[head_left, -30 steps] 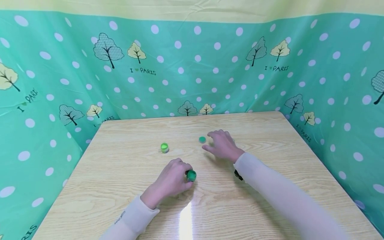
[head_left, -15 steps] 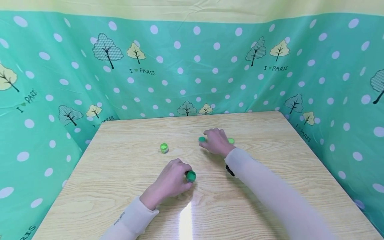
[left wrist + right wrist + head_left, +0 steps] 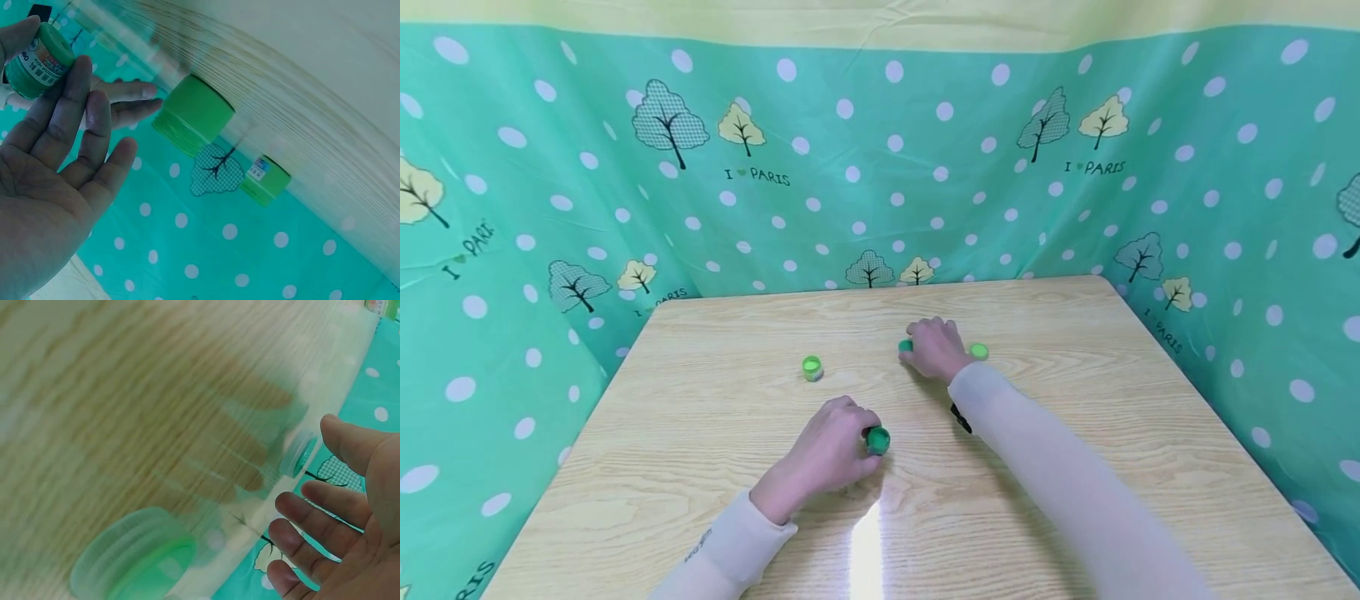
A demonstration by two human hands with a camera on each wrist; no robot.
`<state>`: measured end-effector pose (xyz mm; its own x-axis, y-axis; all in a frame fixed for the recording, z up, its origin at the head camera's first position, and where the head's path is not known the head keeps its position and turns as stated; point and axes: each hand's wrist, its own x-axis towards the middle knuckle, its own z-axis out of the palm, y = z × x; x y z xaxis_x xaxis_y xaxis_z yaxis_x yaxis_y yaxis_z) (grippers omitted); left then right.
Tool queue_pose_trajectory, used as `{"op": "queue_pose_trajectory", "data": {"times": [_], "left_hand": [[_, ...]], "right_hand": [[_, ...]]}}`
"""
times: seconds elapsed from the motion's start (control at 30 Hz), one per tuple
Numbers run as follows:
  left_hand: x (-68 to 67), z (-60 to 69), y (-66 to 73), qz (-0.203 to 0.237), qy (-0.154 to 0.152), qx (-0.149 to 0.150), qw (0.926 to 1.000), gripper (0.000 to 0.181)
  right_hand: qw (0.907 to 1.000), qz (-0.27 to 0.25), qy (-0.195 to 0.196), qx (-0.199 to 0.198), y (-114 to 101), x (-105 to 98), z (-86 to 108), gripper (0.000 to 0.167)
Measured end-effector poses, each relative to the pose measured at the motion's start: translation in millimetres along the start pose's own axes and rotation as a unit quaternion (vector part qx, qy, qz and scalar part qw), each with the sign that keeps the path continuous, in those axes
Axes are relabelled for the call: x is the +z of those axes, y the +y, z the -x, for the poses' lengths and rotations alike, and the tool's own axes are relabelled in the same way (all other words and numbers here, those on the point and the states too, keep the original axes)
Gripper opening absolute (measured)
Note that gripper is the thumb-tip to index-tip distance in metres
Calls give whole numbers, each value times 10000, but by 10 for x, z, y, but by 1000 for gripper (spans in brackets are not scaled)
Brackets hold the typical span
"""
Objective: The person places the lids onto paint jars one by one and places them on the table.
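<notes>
In the head view my left hand [image 3: 827, 442] grips a small dark-green jar [image 3: 877, 441] by its side, its round end facing up. The left wrist view shows the labelled green jar [image 3: 45, 59] between thumb and fingertips. My right hand [image 3: 936, 348] is at a dark-green lid [image 3: 906, 345] on the table, with thumb and fingers on either side. In the right wrist view the fingers are spread, and a gap shows between them and that lid [image 3: 300, 454]. Whether they touch it is hard to tell.
A light-green jar [image 3: 812, 368] stands left of the hands on the wooden table [image 3: 700, 433]. Just right of the right hand lies a light-green lid [image 3: 979, 352]. A dotted green curtain [image 3: 820, 150] surrounds the table's back and sides.
My right hand has moved left from beside the light-green lid, bringing that lid into sight, and has closed in around the dark-green lid. The left hand keeps its hold on the jar.
</notes>
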<state>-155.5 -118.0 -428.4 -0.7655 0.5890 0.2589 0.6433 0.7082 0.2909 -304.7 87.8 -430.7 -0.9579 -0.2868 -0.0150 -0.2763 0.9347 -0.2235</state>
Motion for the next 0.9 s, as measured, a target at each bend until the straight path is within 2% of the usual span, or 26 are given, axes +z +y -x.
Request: {"op": "queue_pose_trajectory", "data": {"times": [0.2,0.43,0.67,0.77,0.9], "left_hand": [[12,2,-9,3,20,-21,10000,19],[24,5,-16,26,6,-41,10000,19],[22,8,-14,66,-9,-71,10000,19],[26,9,-16,76,-10,-101,9999,19],[28,8,-23,91,-4,-143,9999,19]], "right_hand": [[9998,168,-89,82,-13,13,-31,50],[9995,310,-93,-47,-29,54,-72,42],[9994,338,4,-118,-49,78,-90,19],[9995,309,42,-110,-46,83,-86,18],[9998,155,85,-68,-42,63,-64,25]]}}
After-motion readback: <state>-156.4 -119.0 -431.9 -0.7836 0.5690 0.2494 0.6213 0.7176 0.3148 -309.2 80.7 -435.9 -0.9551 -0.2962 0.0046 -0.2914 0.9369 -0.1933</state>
